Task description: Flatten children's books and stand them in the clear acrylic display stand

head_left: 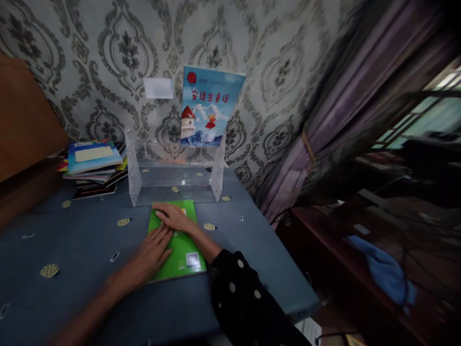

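Observation:
A green book (180, 262) lies closed on the table, with a small pale square printed near its lower right corner. My left hand (153, 252) rests flat on the left part of its cover, fingers stretched out. Across the upper part of the cover lies my right hand (173, 217), its fingers extended toward the left and close to the left fingertips. Behind the book stands a clear acrylic rack (176, 175). In its right end a blue picture book (205, 113) with red lettering stands upright.
A stack of books (95, 161) sits at the back left of the patterned blue table cover (86, 240), beside a brown panel (25, 115). Patterned wallpaper is behind. To the right are a purple curtain (309, 129) and a lower dark red surface with a blue cloth (383, 271).

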{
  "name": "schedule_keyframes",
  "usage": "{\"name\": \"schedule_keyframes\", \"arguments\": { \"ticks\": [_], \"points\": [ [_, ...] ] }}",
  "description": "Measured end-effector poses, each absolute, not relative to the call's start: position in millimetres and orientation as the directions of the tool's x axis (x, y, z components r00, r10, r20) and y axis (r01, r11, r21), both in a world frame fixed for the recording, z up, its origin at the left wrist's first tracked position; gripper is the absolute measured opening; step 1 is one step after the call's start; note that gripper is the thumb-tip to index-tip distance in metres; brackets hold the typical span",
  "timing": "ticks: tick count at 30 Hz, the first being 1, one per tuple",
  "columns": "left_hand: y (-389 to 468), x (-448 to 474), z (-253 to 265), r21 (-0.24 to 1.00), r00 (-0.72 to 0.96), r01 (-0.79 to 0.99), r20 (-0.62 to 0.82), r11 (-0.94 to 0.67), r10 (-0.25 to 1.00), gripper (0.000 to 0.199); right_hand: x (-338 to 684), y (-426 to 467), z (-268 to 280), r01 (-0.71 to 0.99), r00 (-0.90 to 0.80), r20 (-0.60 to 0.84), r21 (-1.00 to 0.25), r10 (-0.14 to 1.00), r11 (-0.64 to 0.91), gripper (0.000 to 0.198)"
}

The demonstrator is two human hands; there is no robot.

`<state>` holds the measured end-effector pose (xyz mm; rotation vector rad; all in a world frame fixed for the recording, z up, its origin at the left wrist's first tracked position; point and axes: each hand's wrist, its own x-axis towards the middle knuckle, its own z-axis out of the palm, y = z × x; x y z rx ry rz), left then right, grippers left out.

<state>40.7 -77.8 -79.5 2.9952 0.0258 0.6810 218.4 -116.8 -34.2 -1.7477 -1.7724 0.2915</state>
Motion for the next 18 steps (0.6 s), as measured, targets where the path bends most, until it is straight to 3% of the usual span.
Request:
{"name": "schedule_keyframes", "arguments": {
  "ticks": [4, 9, 18],
  "points": [
    [-49, 82, -83, 0.141, 0.867, 0.002, 0.493, -0.99, 0.072, 0.041, 216, -122, -29, 0.804, 0.163, 0.279, -0.594, 0.946, 0.037, 0.035],
    [-24, 107, -88, 0.175, 0.848, -0.048, 0.528, -0.983, 0.053, 0.034, 215, -134, -29, 0.859, 0.194, 0.311, -0.512, 0.93, -0.008, 0.033],
    [-2, 121, -102, 0.358, 0.804, 0.092, 0.523, -0.929, 0.281, 0.044, 198, -181, -26, 0.873, 0.396, 0.272, -0.406, 0.877, -0.268, 0.045]
  ]
}}
